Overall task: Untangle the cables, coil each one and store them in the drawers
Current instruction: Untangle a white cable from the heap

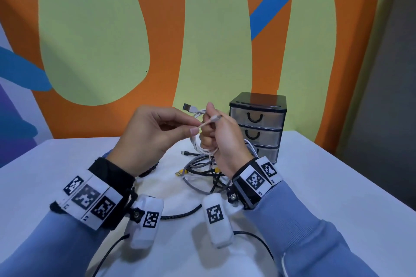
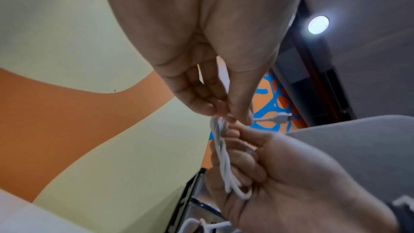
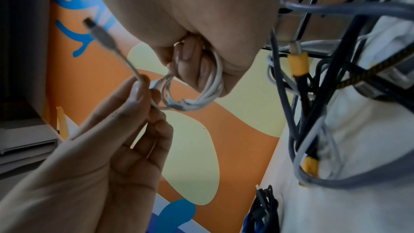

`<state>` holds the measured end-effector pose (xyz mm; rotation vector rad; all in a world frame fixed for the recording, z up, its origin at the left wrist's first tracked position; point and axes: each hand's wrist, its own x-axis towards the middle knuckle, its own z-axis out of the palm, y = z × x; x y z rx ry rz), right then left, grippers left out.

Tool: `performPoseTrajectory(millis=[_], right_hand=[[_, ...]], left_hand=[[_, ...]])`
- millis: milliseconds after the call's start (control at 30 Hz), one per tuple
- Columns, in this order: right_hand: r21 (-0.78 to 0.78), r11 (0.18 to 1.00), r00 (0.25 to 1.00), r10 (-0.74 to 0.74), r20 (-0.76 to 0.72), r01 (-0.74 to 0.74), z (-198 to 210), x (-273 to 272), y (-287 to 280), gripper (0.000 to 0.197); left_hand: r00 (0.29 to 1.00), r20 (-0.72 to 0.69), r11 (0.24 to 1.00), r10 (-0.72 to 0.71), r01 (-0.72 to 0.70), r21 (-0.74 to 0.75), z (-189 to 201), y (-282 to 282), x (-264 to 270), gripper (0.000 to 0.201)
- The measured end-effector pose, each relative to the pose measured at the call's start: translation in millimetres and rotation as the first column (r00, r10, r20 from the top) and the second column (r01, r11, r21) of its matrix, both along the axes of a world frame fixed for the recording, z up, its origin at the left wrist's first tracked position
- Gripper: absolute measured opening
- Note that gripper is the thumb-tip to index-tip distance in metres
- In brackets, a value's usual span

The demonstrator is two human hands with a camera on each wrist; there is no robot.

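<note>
White cable (image 1: 198,141) sits coiled above the bench (image 1: 337,186), its loops gathered in our right hand (image 1: 221,139), whose fingers curl round the bundle. Our left hand (image 1: 148,132) pinches the free tail of the same cable between thumb and forefinger, just beside the right hand; one USB plug (image 1: 188,107) sticks up above the coil.

To finish this step well, we judge it best to wrap the tail round the waist of the coil in close turns, then tuck the end through a loop. Keep the right-hand grip firm so the loops do not spring open, and leave the plug clear of any sharp bend.

Beyond and below the hands, the remaining tangle (image 1: 202,171) of grey, black and yellow-tipped cables lies on the bench. Farther back, against the wall, stands the three-drawer organiser (image 1: 258,123), all drawers shut.

We cannot count the loops in the coil, since the fingers cover most of them. The lowest drawer is partly hidden behind the right wrist. How many separate cables make up the tangle cannot be told.
</note>
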<state>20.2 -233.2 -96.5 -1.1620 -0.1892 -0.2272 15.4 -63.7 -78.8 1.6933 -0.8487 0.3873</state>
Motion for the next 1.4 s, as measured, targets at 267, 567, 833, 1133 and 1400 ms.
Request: performPoseTrajectory(millis=[267,567,833,1133,1400], right_hand=[[0.018,0.990,0.989,0.141,0.052,-0.142,-2,-2,5,0.040],[-0.093,0.991,0.995,0.097,0.012,-0.096,-4,-3,3,0.045],[-0.293,0.953,0.981,0.123,0.151,-0.074,-5,-10,15,0.042],[-0.127,0.992,1.000,0.017,-0.021,-0.019,-5,-6,8,0.023],[-0.240,0.959,0.966,-0.087,0.244,0.147,1,-12,8,0.025]], left_hand=[[0.976,-0.128,0.978,0.174,-0.186,-0.093,-4,-1,9,0.055],[0.942,-0.253,0.972,0.219,-0.234,-0.031,-4,1,13,0.019],[0.816,0.020,0.805,0.578,-0.574,0.149,-6,0,10,0.011],[0.944,-0.331,0.968,-0.015,-0.070,-0.243,-2,8,17,0.040],[0.968,-0.248,0.985,0.031,-0.072,-0.156,-6,9,21,0.032]])
